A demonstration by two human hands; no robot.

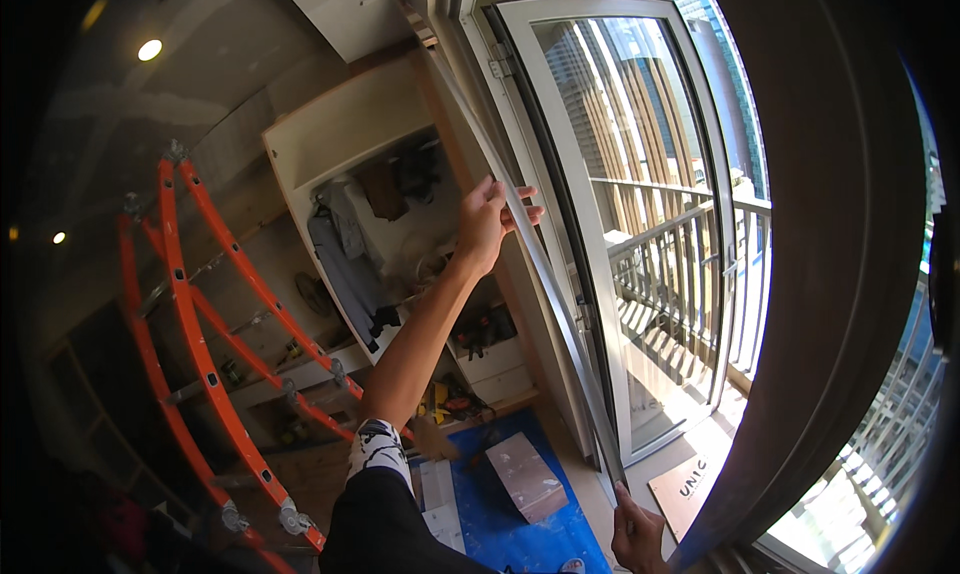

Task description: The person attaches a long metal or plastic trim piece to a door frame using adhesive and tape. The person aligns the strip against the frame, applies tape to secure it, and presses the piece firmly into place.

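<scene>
A long, thin silver metal strip runs slantwise along the window frame, from high at the upper middle down to the lower right. Up along its length, my left hand pinches it with the arm stretched out, some fingers reaching past it on the window side. Low down, at the strip's bottom end, my right hand grips it with the fingers closed. The strip is close to the frame; whether it touches along its length I cannot tell. Beside it, a grey-framed glass window panel stands swung outward.
An orange ladder stands at the left. Behind my arm is an open cabinet with hanging clothes. On the floor, a blue sheet carries a box-like block. A printed board lies by the window, and a railing stands outside.
</scene>
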